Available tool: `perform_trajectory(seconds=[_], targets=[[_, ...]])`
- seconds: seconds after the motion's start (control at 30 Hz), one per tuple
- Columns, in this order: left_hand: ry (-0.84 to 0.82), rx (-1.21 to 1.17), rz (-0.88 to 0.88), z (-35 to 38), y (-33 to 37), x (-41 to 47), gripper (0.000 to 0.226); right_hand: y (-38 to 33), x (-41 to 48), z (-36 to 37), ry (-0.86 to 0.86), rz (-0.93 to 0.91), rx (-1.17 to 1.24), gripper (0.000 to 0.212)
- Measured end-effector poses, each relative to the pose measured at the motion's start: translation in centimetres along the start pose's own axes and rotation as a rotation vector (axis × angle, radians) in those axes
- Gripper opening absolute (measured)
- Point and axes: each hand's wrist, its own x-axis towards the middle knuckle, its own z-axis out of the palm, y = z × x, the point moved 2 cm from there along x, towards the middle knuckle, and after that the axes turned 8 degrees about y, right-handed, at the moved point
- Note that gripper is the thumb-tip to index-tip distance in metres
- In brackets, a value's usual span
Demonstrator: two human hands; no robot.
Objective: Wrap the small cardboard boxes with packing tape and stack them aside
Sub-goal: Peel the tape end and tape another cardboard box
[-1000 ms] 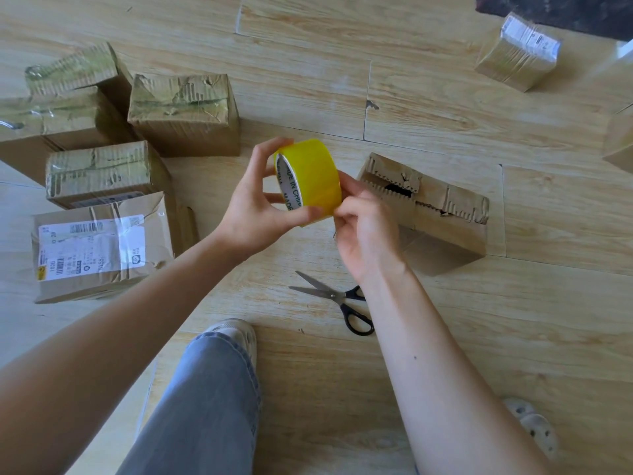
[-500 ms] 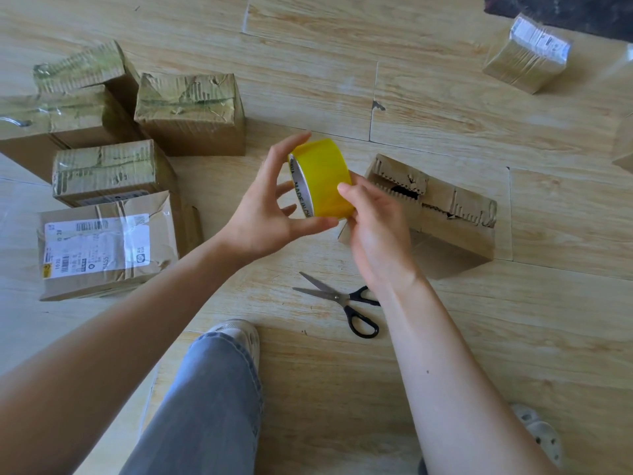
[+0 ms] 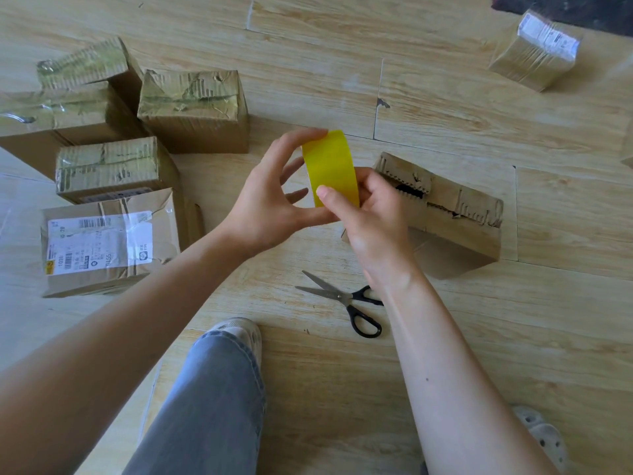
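Note:
A yellow roll of packing tape (image 3: 331,169) is held in mid-air over the wooden floor. My left hand (image 3: 270,200) grips it from the left, fingertips on the top edge and thumb underneath. My right hand (image 3: 370,214) holds it from the right, with the thumb pressed on the roll's outer face. Just behind my right hand lies a small torn cardboard box (image 3: 448,214) with a ragged, gaping top seam. Several taped boxes (image 3: 191,108) are grouped at the left, the nearest one bearing a white shipping label (image 3: 99,241).
Black-handled scissors (image 3: 346,299) lie on the floor below my right wrist, blades apart. Another wrapped box (image 3: 536,51) sits at the far right by a dark mat. My jeans-clad leg (image 3: 205,406) and a white shoe (image 3: 239,332) are in the foreground.
The roll has turned so its outer face points at me, the printed core side now hidden. My right thumb has shifted onto that face. Both hands stayed over the same spot.

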Motion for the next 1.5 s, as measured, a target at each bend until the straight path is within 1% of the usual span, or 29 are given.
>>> perform_trajectory(seconds=[0.1, 0.2, 0.3, 0.4, 0.47, 0.6, 0.7, 0.83, 0.93, 1.07, 1.17, 1.27, 1.3, 1.4, 1.5], targets=[[-0.048, 0.131, 0.057, 0.0, 0.1, -0.1, 0.092, 0.1, 0.0, 0.4, 0.011, 0.052, 0.006, 0.019], [-0.099, 0.229, 0.067, 0.1, -0.3, -0.3, 0.103, 0.3, -0.1, 0.5, 0.026, 0.11, 0.059, 0.019], [-0.071, 0.203, 0.049, 0.3, -0.5, -0.5, 0.103, 0.6, -0.3, 0.3, 0.001, 0.12, 0.064, 0.014], [-0.069, 0.097, -0.011, 0.2, -0.5, -0.3, 0.104, 0.5, -0.3, 0.0, -0.037, 0.113, 0.122, 0.017], [-0.085, 0.037, -0.046, 0.0, -0.4, -0.1, 0.1, 0.2, -0.3, -0.1, -0.056, 0.121, 0.174, 0.018], [-0.091, -0.096, -0.164, 0.1, -0.4, 0.0, 0.082, -0.1, -0.3, -0.1, -0.077, 0.145, 0.219, 0.018], [-0.097, -0.109, -0.253, 0.1, -0.7, 0.0, 0.075, -0.1, -0.4, -0.1, -0.078, 0.164, 0.258, 0.022], [-0.094, -0.123, -0.348, 0.1, -1.2, 0.0, 0.064, 0.1, -0.5, -0.2, -0.102, 0.172, 0.246, 0.028], [-0.076, -0.128, -0.407, 0.3, -1.6, 0.1, 0.064, 0.2, -0.7, -0.3, -0.131, 0.166, 0.228, 0.03], [-0.061, -0.161, -0.526, 0.2, -2.1, 0.3, 0.063, 0.4, -1.1, -0.3, -0.177, 0.119, 0.145, 0.041], [-0.091, -0.174, -0.605, 0.1, -2.1, 0.3, 0.072, 0.6, -1.2, -0.3, -0.175, 0.071, 0.104, 0.037], [-0.133, -0.236, -0.657, 0.0, -2.1, 0.0, 0.075, 0.6, -1.1, -0.3, -0.149, 0.043, 0.086, 0.03], [-0.153, -0.267, -0.663, 0.0, -2.1, -0.1, 0.073, 0.7, -1.1, -0.3, -0.137, 0.038, 0.085, 0.028], [-0.197, -0.396, -0.65, -0.2, -1.9, -0.3, 0.058, 0.7, -0.9, -0.6, -0.097, 0.03, 0.076, 0.022], [-0.219, -0.466, -0.618, -0.5, -1.7, -0.4, 0.056, 0.8, -0.8, -0.8, -0.063, 0.032, 0.082, 0.017]])
